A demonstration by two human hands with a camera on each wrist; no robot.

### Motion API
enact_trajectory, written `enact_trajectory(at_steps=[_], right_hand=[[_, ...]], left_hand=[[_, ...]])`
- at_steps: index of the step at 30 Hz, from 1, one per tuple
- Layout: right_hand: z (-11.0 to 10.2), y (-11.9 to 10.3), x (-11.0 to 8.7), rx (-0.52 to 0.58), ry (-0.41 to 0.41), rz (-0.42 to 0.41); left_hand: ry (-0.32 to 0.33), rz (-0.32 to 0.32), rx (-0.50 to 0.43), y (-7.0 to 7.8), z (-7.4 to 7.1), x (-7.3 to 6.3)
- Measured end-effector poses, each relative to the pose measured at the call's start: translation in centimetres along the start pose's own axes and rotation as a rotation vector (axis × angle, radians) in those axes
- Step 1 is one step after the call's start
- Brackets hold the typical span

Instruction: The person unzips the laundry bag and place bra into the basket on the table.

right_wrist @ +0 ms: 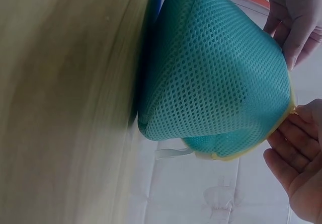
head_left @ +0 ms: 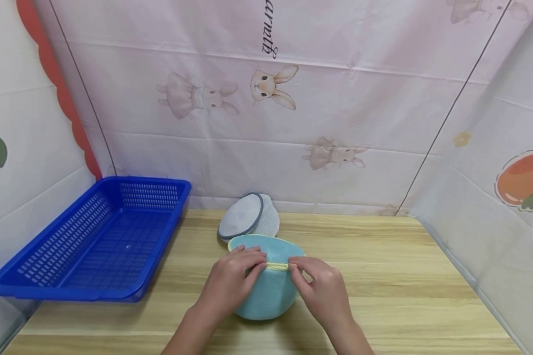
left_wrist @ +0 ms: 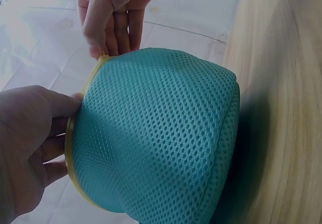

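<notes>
1. Pinching the yellow trim (head_left: 277,266), your left hand (head_left: 235,276) has its thumb closed against bent fingers at the edge. Your right hand (head_left: 322,286) nips the trim farther right, between thumb and fingertips. Whether it also has a zip pull, I cannot tell.
2. The teal mesh bag (head_left: 266,296) sits on the wooden table (head_left: 404,276) directly before you, between your hands. Its contents, if any, cannot be determined.
3. Step in hand, by judgement: you are working the trimmed edge, a short stretch of it bare between your two grips. The next move seems to call for a firm left pinch while the right follows the trim without snagging the mesh.
4. Just beyond the bag lies a white mesh bag (head_left: 241,217), dark-edged and tilted; contact between the two cannot be confirmed.
5. To the left stands a blue basket (head_left: 77,294), well apart from your hands.
6. Rabbit-printed cloth (head_left: 248,165) backs the table.
</notes>
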State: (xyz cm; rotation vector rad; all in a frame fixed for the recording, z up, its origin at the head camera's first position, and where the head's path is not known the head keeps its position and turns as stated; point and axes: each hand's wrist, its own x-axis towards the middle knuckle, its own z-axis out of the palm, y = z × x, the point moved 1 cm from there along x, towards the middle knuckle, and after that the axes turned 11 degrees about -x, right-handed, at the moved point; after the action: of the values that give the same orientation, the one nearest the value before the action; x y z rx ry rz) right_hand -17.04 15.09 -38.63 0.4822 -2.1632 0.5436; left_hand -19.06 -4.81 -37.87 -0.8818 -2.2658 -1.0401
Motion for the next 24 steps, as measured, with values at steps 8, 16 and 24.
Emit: enact_trajectory(at_steps=[8,16,24], right_hand=[[0.4,-0.6,-0.2,0.035,-0.038,-0.023],[0.7,-1.2,-0.3,0.053,-0.031,-0.058],[0.5,-0.7,-0.3,0.063,-0.053,-0.018]], left_hand=[[-0.007,0.097,-0.007,0.6,0.6,-0.1],[-0.02,0.119,-0.02,1.3,1.2,-0.3],[-0.034,0.104,-0.022,1.1,1.2,-0.2]])
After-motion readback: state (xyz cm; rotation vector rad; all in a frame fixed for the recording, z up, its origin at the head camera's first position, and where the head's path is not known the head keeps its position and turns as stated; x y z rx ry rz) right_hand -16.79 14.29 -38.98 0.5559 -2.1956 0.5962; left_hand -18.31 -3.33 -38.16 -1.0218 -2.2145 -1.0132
